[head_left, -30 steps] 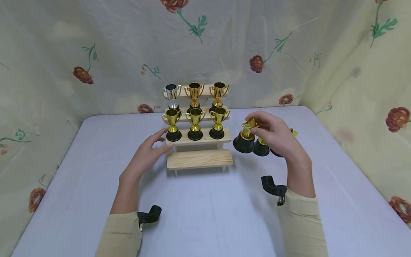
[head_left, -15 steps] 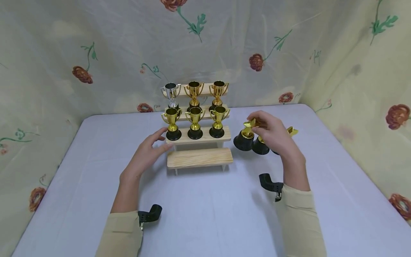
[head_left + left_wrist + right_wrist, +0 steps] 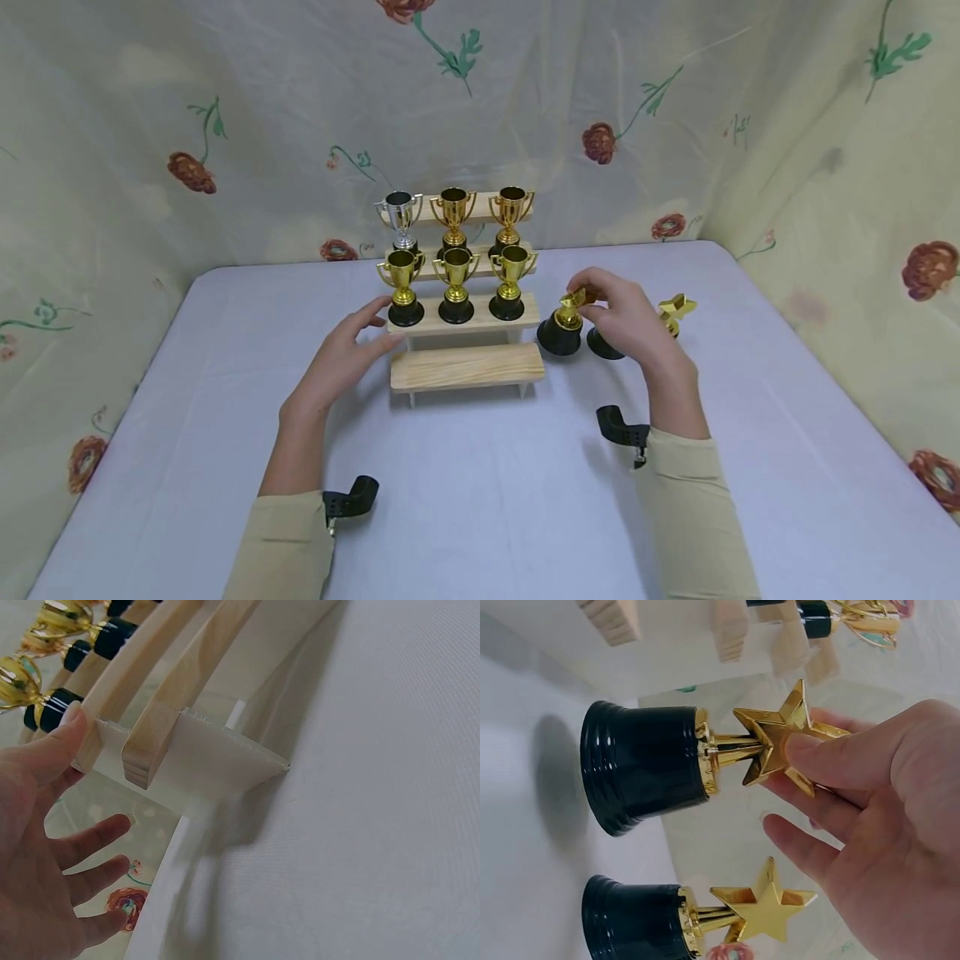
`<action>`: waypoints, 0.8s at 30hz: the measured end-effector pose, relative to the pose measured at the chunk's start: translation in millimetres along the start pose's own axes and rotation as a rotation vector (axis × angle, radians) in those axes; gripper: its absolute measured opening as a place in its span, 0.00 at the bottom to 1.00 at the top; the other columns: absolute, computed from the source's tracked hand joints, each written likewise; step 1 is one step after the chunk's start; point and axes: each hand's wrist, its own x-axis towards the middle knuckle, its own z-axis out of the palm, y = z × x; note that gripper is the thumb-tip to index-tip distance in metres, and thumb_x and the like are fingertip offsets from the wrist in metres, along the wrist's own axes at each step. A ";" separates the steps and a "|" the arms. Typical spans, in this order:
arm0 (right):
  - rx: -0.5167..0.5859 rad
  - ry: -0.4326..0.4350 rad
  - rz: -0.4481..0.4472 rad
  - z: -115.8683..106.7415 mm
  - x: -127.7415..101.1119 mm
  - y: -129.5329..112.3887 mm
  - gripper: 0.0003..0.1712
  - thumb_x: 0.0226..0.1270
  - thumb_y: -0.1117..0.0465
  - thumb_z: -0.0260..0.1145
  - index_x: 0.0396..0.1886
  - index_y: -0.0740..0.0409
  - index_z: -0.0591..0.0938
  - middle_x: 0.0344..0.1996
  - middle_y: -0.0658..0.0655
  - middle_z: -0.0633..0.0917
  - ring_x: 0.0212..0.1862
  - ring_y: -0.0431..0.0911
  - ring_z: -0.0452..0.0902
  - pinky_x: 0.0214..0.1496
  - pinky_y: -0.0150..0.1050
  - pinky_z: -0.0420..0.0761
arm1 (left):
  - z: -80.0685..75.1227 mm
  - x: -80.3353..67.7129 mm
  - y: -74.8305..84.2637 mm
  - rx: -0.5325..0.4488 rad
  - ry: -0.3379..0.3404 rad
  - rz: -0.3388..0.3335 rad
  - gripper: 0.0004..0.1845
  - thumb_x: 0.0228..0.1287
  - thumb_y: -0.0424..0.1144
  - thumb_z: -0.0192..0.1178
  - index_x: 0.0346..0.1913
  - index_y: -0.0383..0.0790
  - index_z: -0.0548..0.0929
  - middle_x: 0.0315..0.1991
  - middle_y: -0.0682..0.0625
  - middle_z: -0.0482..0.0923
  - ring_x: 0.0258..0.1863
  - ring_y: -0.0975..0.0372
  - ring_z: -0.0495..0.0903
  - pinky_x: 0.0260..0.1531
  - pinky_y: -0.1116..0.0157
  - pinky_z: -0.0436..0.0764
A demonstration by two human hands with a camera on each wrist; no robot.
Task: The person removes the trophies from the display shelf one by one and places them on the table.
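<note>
At the left end of a stepped wooden display stand [image 3: 468,368], my left hand [image 3: 339,358] grips a board between thumb and index finger. Its other fingers spread loosely in the left wrist view. My right hand [image 3: 626,321] pinches the gold star of a star trophy [image 3: 645,761] with a black base. The trophy hangs tilted just right of the stand, and its shadow lies apart from the base. Behind that hand stands another star trophy [image 3: 634,919], partly hidden in the head view. A further gold star [image 3: 677,307] shows to the right.
Three gold cup trophies [image 3: 456,287] stand on the second step. On the step behind are one silver cup [image 3: 400,215] and two darker gold cups [image 3: 453,212]. The lowest board is bare. A white cloth covers the table [image 3: 480,500]; a floral curtain [image 3: 300,100] hangs behind.
My right hand has shifted slightly left with the star trophy, nearer the stand. More of the rightmost star is now uncovered. My left hand has stayed in place.
</note>
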 end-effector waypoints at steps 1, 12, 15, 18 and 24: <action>-0.012 -0.003 -0.006 1.0 0.7 0.4 0.15 0.71 0.72 0.57 0.54 0.58 0.78 0.53 0.61 0.82 0.64 0.59 0.73 0.69 0.59 0.69 | -0.1 -0.2 0.3 0.003 0.000 0.001 0.38 0.63 0.65 0.59 0.74 0.74 0.58 0.69 0.48 0.68 0.76 0.49 0.57 0.69 0.35 0.58; -0.116 -0.019 -0.031 9.2 4.9 4.0 0.17 0.69 0.73 0.53 0.53 0.59 0.78 0.51 0.62 0.83 0.57 0.57 0.76 0.63 0.57 0.72 | -0.3 0.2 -0.5 0.001 0.001 0.014 0.38 0.64 0.65 0.59 0.75 0.72 0.58 0.69 0.48 0.68 0.76 0.49 0.57 0.70 0.36 0.58; -0.128 -0.024 -0.021 10.4 5.0 3.8 0.17 0.70 0.73 0.53 0.53 0.58 0.79 0.51 0.62 0.83 0.56 0.57 0.76 0.62 0.57 0.73 | 0.0 0.6 -0.6 -0.002 0.003 0.017 0.37 0.64 0.64 0.59 0.74 0.73 0.59 0.69 0.48 0.68 0.76 0.49 0.57 0.70 0.36 0.58; -0.140 -0.029 -0.007 12.0 5.0 3.1 0.17 0.71 0.72 0.53 0.55 0.57 0.79 0.52 0.62 0.83 0.56 0.56 0.76 0.62 0.57 0.73 | 0.4 0.8 -0.6 0.001 0.003 0.018 0.37 0.64 0.64 0.59 0.75 0.72 0.59 0.69 0.48 0.68 0.76 0.49 0.57 0.70 0.36 0.58; -0.144 -0.032 0.019 13.8 6.0 1.9 0.19 0.74 0.72 0.50 0.58 0.56 0.78 0.56 0.61 0.82 0.59 0.56 0.76 0.63 0.58 0.74 | -0.3 0.4 0.2 0.005 -0.003 0.007 0.37 0.65 0.64 0.59 0.75 0.71 0.58 0.70 0.48 0.68 0.76 0.48 0.57 0.70 0.35 0.58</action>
